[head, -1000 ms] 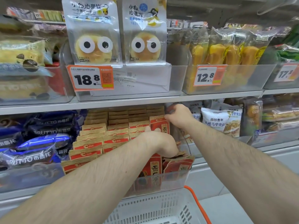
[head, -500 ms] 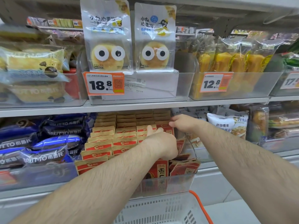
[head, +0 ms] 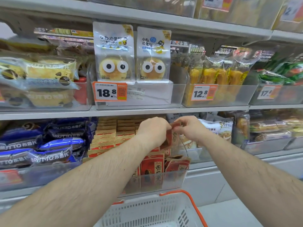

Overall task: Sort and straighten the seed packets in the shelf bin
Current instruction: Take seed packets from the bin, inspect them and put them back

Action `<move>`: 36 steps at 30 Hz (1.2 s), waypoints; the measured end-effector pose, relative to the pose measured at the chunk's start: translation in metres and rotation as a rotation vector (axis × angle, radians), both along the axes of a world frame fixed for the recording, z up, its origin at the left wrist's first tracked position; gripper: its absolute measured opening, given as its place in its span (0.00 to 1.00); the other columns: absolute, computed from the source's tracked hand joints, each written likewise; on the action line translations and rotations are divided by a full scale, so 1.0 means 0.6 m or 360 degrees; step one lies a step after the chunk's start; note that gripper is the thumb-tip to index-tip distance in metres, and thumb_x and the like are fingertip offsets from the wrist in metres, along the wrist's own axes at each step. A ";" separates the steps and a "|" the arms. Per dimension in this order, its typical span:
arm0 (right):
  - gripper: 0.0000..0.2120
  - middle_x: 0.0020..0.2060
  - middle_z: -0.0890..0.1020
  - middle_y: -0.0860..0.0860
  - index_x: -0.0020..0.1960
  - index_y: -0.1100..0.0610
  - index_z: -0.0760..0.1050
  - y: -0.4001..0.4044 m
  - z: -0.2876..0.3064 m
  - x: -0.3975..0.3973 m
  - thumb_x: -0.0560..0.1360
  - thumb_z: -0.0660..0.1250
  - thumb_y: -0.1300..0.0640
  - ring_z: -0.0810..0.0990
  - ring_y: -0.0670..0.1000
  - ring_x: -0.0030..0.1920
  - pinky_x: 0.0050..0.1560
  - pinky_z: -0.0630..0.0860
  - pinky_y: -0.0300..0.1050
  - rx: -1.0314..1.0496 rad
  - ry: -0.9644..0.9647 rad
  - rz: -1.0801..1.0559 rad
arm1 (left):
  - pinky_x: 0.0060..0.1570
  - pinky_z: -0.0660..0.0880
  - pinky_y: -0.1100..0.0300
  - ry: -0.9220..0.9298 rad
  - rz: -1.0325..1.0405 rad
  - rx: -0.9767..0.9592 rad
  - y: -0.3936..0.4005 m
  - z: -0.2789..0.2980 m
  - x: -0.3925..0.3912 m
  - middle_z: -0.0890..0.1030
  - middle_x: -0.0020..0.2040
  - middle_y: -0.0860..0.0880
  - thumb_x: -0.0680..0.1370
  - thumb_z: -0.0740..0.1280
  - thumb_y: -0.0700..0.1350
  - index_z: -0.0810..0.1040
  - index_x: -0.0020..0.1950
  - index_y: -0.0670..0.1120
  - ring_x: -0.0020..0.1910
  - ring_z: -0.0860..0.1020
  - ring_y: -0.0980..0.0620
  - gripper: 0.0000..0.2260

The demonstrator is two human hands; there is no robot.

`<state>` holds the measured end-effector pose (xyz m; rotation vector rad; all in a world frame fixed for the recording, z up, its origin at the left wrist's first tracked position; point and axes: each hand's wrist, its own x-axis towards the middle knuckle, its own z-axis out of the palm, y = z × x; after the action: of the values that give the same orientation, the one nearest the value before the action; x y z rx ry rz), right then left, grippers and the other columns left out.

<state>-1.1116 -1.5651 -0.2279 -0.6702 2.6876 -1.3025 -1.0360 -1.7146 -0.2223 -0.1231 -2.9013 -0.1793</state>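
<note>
The right hand (head: 191, 128) now sits by the left hand (head: 153, 130), no longer at the bin's back; both pinch one red packet (head: 171, 136) raised above the rows.

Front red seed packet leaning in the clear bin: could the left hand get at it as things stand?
Probably yes. The left hand is busy pinching a raised packet, but the front red seed packet stands uncovered just below it.

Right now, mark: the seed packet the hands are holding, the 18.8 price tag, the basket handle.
red seed packet (head: 170, 136), head view, on its upper face between the hands.
18.8 price tag (head: 106, 93), head view, on the printed digits.
orange basket handle (head: 196, 208), head view, on its right side.
</note>
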 end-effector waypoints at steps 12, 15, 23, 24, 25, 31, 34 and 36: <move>0.06 0.40 0.87 0.49 0.47 0.52 0.81 -0.036 0.117 0.116 0.80 0.66 0.59 0.86 0.48 0.41 0.39 0.81 0.46 -0.0674 0.0063 -0.0045 | 0.33 0.74 0.73 0.0545 -0.0071 0.1808 -0.045 0.107 0.091 0.77 0.55 0.52 0.83 0.61 0.36 0.70 0.47 0.50 0.45 0.79 0.61 0.10; 0.05 0.39 0.87 0.50 0.48 0.53 0.81 -0.056 0.104 0.158 0.79 0.67 0.60 0.86 0.49 0.40 0.35 0.79 0.42 -0.0743 -0.0023 0.0010 | 0.42 0.81 0.61 0.0339 0.0007 0.2226 -0.057 0.087 0.120 0.82 0.55 0.47 0.84 0.64 0.45 0.76 0.56 0.47 0.49 0.83 0.51 0.04; 0.14 0.38 0.85 0.57 0.42 0.59 0.80 -0.112 -0.023 0.249 0.79 0.67 0.50 0.85 0.57 0.40 0.41 0.80 0.55 -0.0555 -0.0045 -0.0054 | 0.39 0.82 0.54 0.0110 0.0245 0.2744 -0.077 -0.045 0.239 0.87 0.47 0.43 0.85 0.59 0.51 0.80 0.55 0.44 0.44 0.86 0.46 0.14; 0.14 0.37 0.85 0.56 0.42 0.59 0.80 -0.119 -0.039 0.258 0.79 0.67 0.49 0.84 0.57 0.40 0.42 0.80 0.56 -0.0546 -0.0027 -0.0061 | 0.36 0.82 0.56 0.0103 0.0283 0.2807 -0.080 -0.059 0.248 0.87 0.47 0.42 0.85 0.58 0.51 0.80 0.55 0.44 0.42 0.86 0.47 0.15; 0.14 0.37 0.85 0.56 0.41 0.58 0.80 -0.125 -0.055 0.265 0.79 0.67 0.50 0.84 0.57 0.39 0.42 0.80 0.55 -0.0550 -0.0021 -0.0058 | 0.34 0.81 0.57 0.0098 0.0299 0.2872 -0.082 -0.071 0.257 0.87 0.46 0.42 0.85 0.58 0.51 0.79 0.55 0.43 0.41 0.86 0.47 0.15; 0.18 0.25 0.77 0.45 0.40 0.63 0.78 -0.137 -0.122 0.288 0.82 0.63 0.52 0.73 0.43 0.23 0.28 0.67 0.40 -0.0660 -0.0266 -0.0052 | 0.35 0.82 0.56 0.0117 0.0357 0.3040 -0.092 -0.129 0.281 0.87 0.45 0.43 0.85 0.58 0.49 0.80 0.57 0.39 0.40 0.86 0.47 0.16; 0.18 0.25 0.77 0.46 0.39 0.63 0.78 -0.140 -0.141 0.294 0.82 0.62 0.53 0.72 0.42 0.22 0.25 0.65 0.36 -0.0707 -0.0364 -0.0084 | 0.42 0.81 0.52 0.0069 0.0455 0.3030 -0.093 -0.154 0.282 0.87 0.49 0.42 0.85 0.58 0.51 0.80 0.61 0.41 0.47 0.86 0.44 0.17; 0.18 0.26 0.78 0.49 0.39 0.65 0.77 -0.141 -0.149 0.296 0.82 0.63 0.55 0.73 0.44 0.23 0.24 0.66 0.36 -0.0783 -0.0441 -0.0110 | 0.46 0.81 0.48 0.0047 0.0480 0.3058 -0.093 -0.167 0.277 0.86 0.51 0.41 0.85 0.59 0.52 0.79 0.63 0.41 0.49 0.86 0.42 0.17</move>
<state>-0.9338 -1.6499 -0.3170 -0.3921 2.2014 -1.9384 -0.8695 -1.7704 -0.3222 0.5760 -1.4956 -2.4188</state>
